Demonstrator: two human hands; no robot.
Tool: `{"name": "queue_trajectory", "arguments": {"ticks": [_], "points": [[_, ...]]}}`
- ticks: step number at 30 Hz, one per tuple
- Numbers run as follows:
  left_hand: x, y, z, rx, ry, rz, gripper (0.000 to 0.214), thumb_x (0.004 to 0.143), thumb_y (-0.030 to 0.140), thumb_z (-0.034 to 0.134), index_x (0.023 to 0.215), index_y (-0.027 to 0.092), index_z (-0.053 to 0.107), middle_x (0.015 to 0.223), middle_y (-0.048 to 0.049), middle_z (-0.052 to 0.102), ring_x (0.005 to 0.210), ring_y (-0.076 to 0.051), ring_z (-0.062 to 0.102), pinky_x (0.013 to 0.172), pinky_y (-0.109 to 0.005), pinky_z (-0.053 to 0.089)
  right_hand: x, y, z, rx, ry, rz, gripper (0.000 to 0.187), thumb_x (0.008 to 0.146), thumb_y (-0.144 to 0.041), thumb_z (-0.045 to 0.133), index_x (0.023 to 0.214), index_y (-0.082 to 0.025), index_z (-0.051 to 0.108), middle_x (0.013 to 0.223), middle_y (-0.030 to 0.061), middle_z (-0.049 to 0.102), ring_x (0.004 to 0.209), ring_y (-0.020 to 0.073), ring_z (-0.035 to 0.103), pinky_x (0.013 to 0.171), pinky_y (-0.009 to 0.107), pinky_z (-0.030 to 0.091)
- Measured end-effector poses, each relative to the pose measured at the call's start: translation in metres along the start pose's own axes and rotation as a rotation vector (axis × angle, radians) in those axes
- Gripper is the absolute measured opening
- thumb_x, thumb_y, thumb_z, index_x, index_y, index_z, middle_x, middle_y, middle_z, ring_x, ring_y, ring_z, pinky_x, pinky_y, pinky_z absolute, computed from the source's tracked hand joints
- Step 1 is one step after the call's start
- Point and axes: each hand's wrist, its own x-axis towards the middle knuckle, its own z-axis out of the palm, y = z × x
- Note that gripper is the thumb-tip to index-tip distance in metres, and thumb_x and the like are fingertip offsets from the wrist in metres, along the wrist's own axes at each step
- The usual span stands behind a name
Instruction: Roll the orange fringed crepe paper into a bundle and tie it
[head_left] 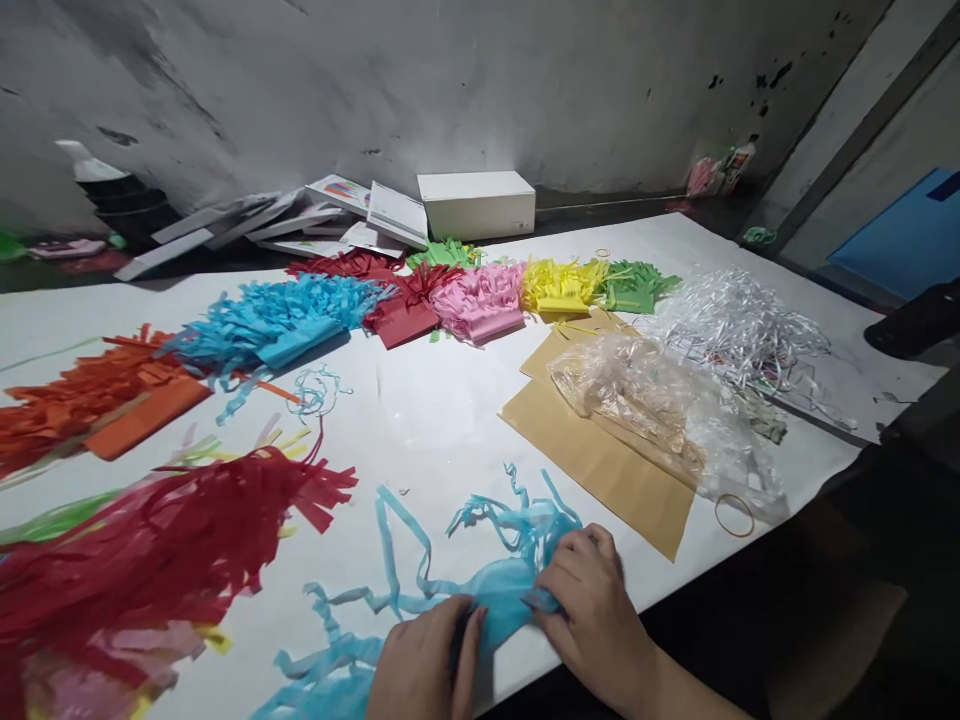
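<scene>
Light-blue fringed tissue paper (499,580) lies at the table's front edge, its cut strips curling away from me and to the left. My left hand (431,655) is closed on its near side, thumb and fingers pressed together on the paper. To the right, my right hand (592,600) pinches the same sheet, fingers curled over it. A plain band of the tissue stretches between both hands. More blue tissue (337,680) spreads past my left hand, partly hidden by it.
Red fringed tissue (187,550) is heaped at left. Behind lie orange (112,390), blue (285,320), pink (480,300) and yellow (562,285) fringed bundles. Brown envelopes (600,480), a clear plastic bag (660,400), a rubber band (734,515) and silvery strands (742,320) are at right.
</scene>
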Motion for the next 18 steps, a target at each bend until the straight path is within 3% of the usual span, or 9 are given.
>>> {"name": "queue_trajectory", "arguments": {"ticks": [6, 9, 12, 15, 17, 18], "points": [[0.012, -0.003, 0.005, -0.051, -0.195, -0.217, 0.014, 0.099, 0.037, 0.053, 0.09, 0.027, 0.06, 0.075, 0.0049, 0.074, 0.065, -0.017, 0.073, 0.058, -0.028, 0.052, 0.004, -0.001, 0.012, -0.178, 0.017, 0.068, 0.018, 0.088, -0.016, 0.063, 0.074, -0.022, 0.053, 0.072, -0.0014, 0.062, 0.079, 0.0213, 0.055, 0.093, 0.044, 0.032], [0.017, -0.003, 0.004, -0.061, -0.279, -0.297, 0.014, 0.096, 0.033, 0.054, 0.086, 0.027, 0.061, 0.073, 0.0042, 0.075, 0.064, -0.018, 0.074, 0.055, -0.027, 0.051, 0.008, -0.006, 0.006, -0.262, 0.102, 0.05, 0.006, 0.092, -0.016, 0.062, 0.096, -0.021, 0.064, 0.092, 0.0032, 0.07, 0.091, 0.0237, 0.061, 0.101, 0.049, 0.031], [0.022, -0.003, 0.003, -0.084, -0.299, -0.284, 0.018, 0.095, 0.031, 0.052, 0.08, 0.027, 0.059, 0.067, 0.004, 0.073, 0.059, -0.017, 0.072, 0.052, -0.025, 0.049, 0.011, -0.011, -0.002, -0.273, 0.16, -0.239, 0.024, 0.097, -0.008, 0.051, 0.112, -0.016, 0.067, 0.111, 0.0096, 0.073, 0.114, 0.026, 0.061, 0.115, 0.052, 0.027], [0.027, -0.008, 0.001, -0.086, -0.298, -0.229, 0.021, 0.095, 0.028, 0.05, 0.076, 0.027, 0.058, 0.062, 0.0049, 0.071, 0.052, -0.016, 0.07, 0.048, -0.024, 0.048, 0.008, -0.009, -0.001, -0.199, 0.036, -0.581, 0.028, 0.097, -0.005, 0.045, 0.104, -0.009, 0.071, 0.107, 0.0104, 0.075, 0.115, 0.0243, 0.063, 0.116, 0.041, 0.036], [0.029, -0.014, -0.003, -0.025, -0.192, -0.224, 0.021, 0.097, 0.03, 0.047, 0.081, 0.026, 0.059, 0.063, 0.0037, 0.071, 0.053, -0.017, 0.069, 0.048, -0.025, 0.048, 0.004, -0.005, 0.004, -0.201, 0.004, -0.604, 0.028, 0.097, -0.004, 0.044, 0.101, -0.007, 0.072, 0.104, 0.0106, 0.076, 0.108, 0.0233, 0.066, 0.112, 0.039, 0.043], [0.03, -0.016, -0.006, 0.025, -0.084, -0.202, 0.02, 0.098, 0.032, 0.046, 0.086, 0.025, 0.06, 0.068, 0.0012, 0.072, 0.058, -0.018, 0.071, 0.053, -0.027, 0.05, 0.002, -0.003, 0.007, -0.207, 0.012, -0.58, 0.029, 0.098, -0.004, 0.043, 0.101, -0.006, 0.071, 0.104, 0.0111, 0.076, 0.106, 0.0232, 0.067, 0.109, 0.039, 0.045]]}}
